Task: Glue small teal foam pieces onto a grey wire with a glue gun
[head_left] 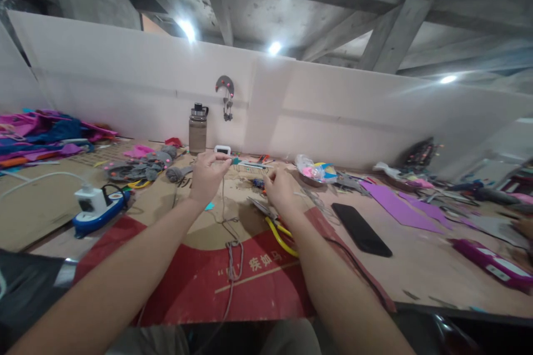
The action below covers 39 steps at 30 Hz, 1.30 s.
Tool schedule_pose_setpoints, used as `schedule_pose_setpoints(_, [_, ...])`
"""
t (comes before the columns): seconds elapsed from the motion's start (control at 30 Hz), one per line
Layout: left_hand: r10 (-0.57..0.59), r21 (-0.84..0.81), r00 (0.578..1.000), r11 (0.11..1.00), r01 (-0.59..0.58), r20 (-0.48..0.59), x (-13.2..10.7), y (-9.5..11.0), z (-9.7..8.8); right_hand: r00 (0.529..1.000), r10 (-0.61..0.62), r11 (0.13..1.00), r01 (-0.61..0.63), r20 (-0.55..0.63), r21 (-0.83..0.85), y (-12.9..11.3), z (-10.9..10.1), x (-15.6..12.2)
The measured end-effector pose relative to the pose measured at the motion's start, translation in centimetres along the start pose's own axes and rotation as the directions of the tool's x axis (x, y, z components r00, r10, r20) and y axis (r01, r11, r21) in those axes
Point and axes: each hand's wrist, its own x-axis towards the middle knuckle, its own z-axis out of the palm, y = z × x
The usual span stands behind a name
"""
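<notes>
My left hand (209, 176) is raised over the cardboard with thumb and index finger pinched together. A thin grey cord (224, 191) hangs from its fingertips and runs down in loose tangles across the red printed cardboard (187, 285). My right hand (282, 189) faces it a short way to the right, fingers closed in a pinch; what they hold is too small to make out. Yellow-handled scissors (281, 237) lie beneath my right wrist, partly hidden by the forearm.
A bottle (197, 130) stands by the white partition (158, 77). A blue power strip (100, 213) with a white plug is at left, grey felt pieces (137, 168) behind it. To the right lie a black phone (361, 230), purple sheets (400, 208) and a magenta power strip (491, 263).
</notes>
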Motion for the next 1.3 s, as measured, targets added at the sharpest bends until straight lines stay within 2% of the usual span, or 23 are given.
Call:
schedule_pose_setpoints(0.03, [0.039, 0.030, 0.999, 0.999, -0.039, 0.008, -0.1, 0.3, 0.0, 0.999, 0.033, 0.992, -0.030, -0.024, 0.125, -1.1, 0.3, -0.3])
schedule_pose_setpoints(0.07, [0.073, 0.044, 0.997, 0.996, -0.073, 0.016, -0.2, 0.5, -0.1, 0.999, 0.035, 0.955, -0.035, 0.004, 0.296, -2.3, 0.7, -0.6])
schedule_pose_setpoints(0.13, [0.128, 0.050, 0.991, 0.990, -0.130, 0.029, -0.3, 0.9, 0.0, 0.994, -0.007, 0.767, -0.062, 0.105, 0.639, -4.4, 1.6, -1.2])
schedule_pose_setpoints(0.17, [0.148, 0.050, 0.988, 0.988, -0.149, 0.034, -0.4, 1.1, 0.0, 0.988, -0.007, 0.661, -0.111, 0.155, 0.742, -5.2, 2.0, -1.5])
schedule_pose_setpoints(0.23, [0.165, 0.051, 0.985, 0.985, -0.168, 0.045, -0.5, 1.3, 0.2, 0.966, 0.023, 0.484, -0.235, 0.256, 0.843, -6.2, 2.6, -1.9])
schedule_pose_setpoints(0.3, [0.162, 0.052, 0.986, 0.985, -0.164, 0.045, -0.6, 1.4, 0.3, 0.940, 0.069, 0.351, -0.337, 0.335, 0.873, -6.7, 2.7, -2.1])
schedule_pose_setpoints(0.37, [0.157, 0.045, 0.987, 0.986, -0.158, 0.033, -0.6, 1.6, 0.4, 0.922, 0.082, 0.249, -0.387, 0.379, 0.888, -6.8, 2.4, -2.2])
schedule_pose_setpoints(0.43, [0.145, 0.027, 0.989, 0.989, -0.146, 0.027, -0.7, 1.8, 0.4, 0.919, 0.068, 0.202, -0.393, 0.387, 0.897, -6.8, 2.1, -2.2])
schedule_pose_setpoints(0.5, [0.111, 0.012, 0.993, 0.994, -0.112, 0.029, -0.8, 2.0, 0.5, 0.924, 0.064, 0.214, -0.381, 0.376, 0.900, -6.7, 1.8, -2.1])
schedule_pose_setpoints(0.57, [0.057, -0.004, 0.998, 0.998, -0.057, 0.026, -0.8, 2.1, 0.5, 0.932, 0.079, 0.271, -0.361, 0.353, 0.892, -6.6, 1.8, -2.1])
schedule_pose_setpoints(0.67, [-0.032, -0.089, 0.999, 0.995, 0.034, 0.022, -0.9, 2.1, 0.6, 0.959, 0.102, 0.420, -0.283, 0.265, 0.862, -6.2, 1.9, -2.1])
schedule_pose_setpoints(0.77, [-0.091, -0.221, 0.995, 0.970, 0.100, 0.051, -1.0, 2.1, 0.9, 0.989, 0.091, 0.598, -0.150, 0.120, 0.787, -6.2, 1.7, -2.2])
schedule_pose_setpoints(0.9, [-0.149, -0.317, 0.980, 0.931, 0.183, 0.130, -1.2, 2.2, 1.2, 0.997, 0.072, 0.729, -0.055, 0.003, 0.682, -6.7, 1.1, -2.4])
schedule_pose_setpoints(1.03, [-0.193, -0.391, 0.964, 0.885, 0.252, 0.183, -1.3, 2.6, 1.3, 0.995, 0.097, 0.746, -0.071, -0.002, 0.662, -6.9, 0.8, -2.4])
schedule_pose_setpoints(1.17, [-0.203, -0.433, 0.957, 0.858, 0.276, 0.206, -1.4, 2.6, 1.5, 0.995, 0.094, 0.707, -0.087, 0.028, 0.702, -6.8, 0.9, -2.3])
schedule_pose_setpoints(1.3, [-0.200, -0.428, 0.954, 0.859, 0.281, 0.225, -1.3, 2.4, 1.5, 0.993, 0.114, 0.727, -0.091, 0.012, 0.681, -6.6, 0.9, -2.2])
